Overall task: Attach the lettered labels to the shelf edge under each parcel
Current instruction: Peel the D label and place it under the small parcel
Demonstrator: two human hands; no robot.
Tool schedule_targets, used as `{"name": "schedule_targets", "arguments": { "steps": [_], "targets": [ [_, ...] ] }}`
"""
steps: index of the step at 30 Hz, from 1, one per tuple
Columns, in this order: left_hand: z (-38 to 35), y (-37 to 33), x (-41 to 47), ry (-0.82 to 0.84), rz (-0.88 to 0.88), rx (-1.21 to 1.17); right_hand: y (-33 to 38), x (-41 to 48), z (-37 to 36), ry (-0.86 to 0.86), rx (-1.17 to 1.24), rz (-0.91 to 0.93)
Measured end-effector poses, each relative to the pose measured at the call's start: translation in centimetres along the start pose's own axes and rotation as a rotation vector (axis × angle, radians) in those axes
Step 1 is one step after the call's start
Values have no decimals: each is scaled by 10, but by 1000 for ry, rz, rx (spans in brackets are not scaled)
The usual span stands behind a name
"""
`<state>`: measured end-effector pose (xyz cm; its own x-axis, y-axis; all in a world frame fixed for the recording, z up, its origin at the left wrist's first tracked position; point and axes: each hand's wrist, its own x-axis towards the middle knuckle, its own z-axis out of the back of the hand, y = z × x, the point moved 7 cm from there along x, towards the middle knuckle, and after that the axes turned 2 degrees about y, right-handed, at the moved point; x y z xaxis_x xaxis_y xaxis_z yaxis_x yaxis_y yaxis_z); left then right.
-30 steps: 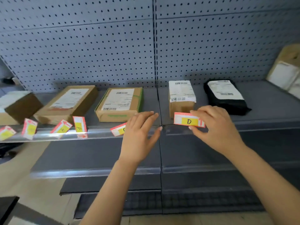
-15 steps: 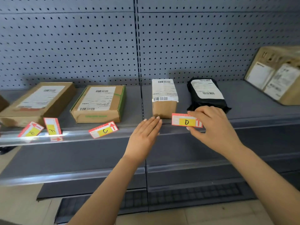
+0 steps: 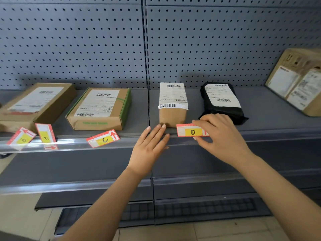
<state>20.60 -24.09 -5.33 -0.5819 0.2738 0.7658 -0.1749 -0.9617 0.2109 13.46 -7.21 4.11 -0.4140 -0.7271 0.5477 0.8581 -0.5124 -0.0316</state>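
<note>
My right hand (image 3: 220, 136) pinches the red-and-yellow label marked D (image 3: 190, 130) by its right end, holding it at the shelf edge (image 3: 269, 136) in front of the small tall brown parcel (image 3: 172, 105). My left hand (image 3: 149, 146) lies flat with straight fingers on the shelf edge just left of that label, holding nothing. A black bagged parcel (image 3: 221, 101) lies behind my right hand. On the clear edge strip to the left sit a label marked C (image 3: 103, 138), one marked F (image 3: 45, 133) and a third label (image 3: 21, 138) with an unclear letter.
Two flat cardboard parcels (image 3: 100, 108) (image 3: 34, 103) lie on the left half of the shelf. A larger box (image 3: 298, 80) leans at the far right. Pegboard wall behind; a lower shelf (image 3: 73, 186) juts out below, with floor tiles under it.
The view has swung right, bringing the large box further in. The D label has come down to the shelf edge, and my left hand has flattened against the edge beside it.
</note>
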Motion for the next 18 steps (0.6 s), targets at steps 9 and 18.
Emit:
{"name": "schedule_targets", "arguments": {
  "steps": [9,18],
  "targets": [
    [0,-1,-1,-2,3,-38,4,7,-3,48,-35,83],
    [3,-3,-2,2,17,-36,15,18,-22,173,-28,217]
  ]
}}
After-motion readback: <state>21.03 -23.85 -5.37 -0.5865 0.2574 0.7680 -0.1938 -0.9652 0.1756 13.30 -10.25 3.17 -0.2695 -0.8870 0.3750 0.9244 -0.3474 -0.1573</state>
